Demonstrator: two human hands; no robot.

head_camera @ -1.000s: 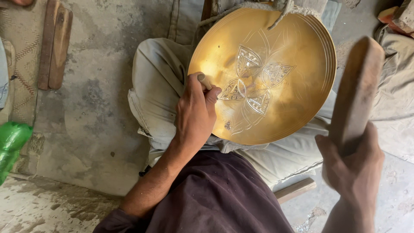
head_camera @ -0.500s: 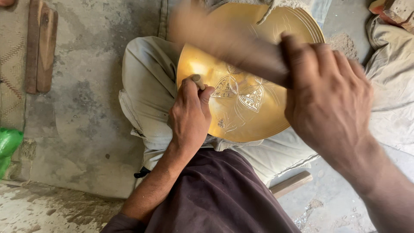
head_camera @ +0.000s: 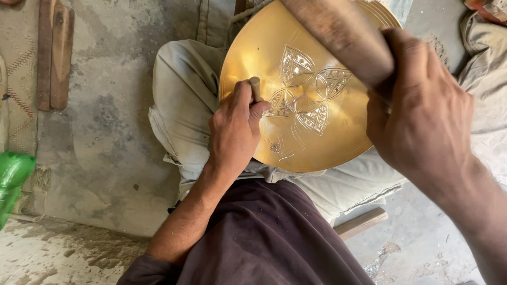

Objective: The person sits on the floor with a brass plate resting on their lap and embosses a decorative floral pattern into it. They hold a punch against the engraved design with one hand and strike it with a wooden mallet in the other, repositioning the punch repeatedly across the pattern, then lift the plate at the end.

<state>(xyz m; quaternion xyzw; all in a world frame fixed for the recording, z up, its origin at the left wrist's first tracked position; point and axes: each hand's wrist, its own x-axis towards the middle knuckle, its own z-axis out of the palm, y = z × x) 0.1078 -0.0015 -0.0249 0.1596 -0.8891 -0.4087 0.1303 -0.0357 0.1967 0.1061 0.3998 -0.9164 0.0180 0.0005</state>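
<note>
A round brass plate (head_camera: 280,53) rests on my lap, with a four-petal pattern cut into its middle. My left hand (head_camera: 235,129) lies on the plate's left part and grips a small metal punch (head_camera: 255,87), its top sticking up between thumb and fingers. My right hand (head_camera: 422,111) is raised over the plate's right side, closed around a thick wooden mallet (head_camera: 340,34) that slants up to the left across the plate's top. The mallet's far end is cut off by the frame.
Wooden pieces (head_camera: 55,58) lie on the concrete floor at the upper left. A green plastic thing (head_camera: 13,177) sits at the left edge. A wooden block (head_camera: 362,222) pokes out under my leg. Cloth (head_camera: 483,58) lies at the right.
The right hand came from low on the right with the mallet upright, swung over the plate, and now holds it above the plate's top right. The left hand stays on the punch.
</note>
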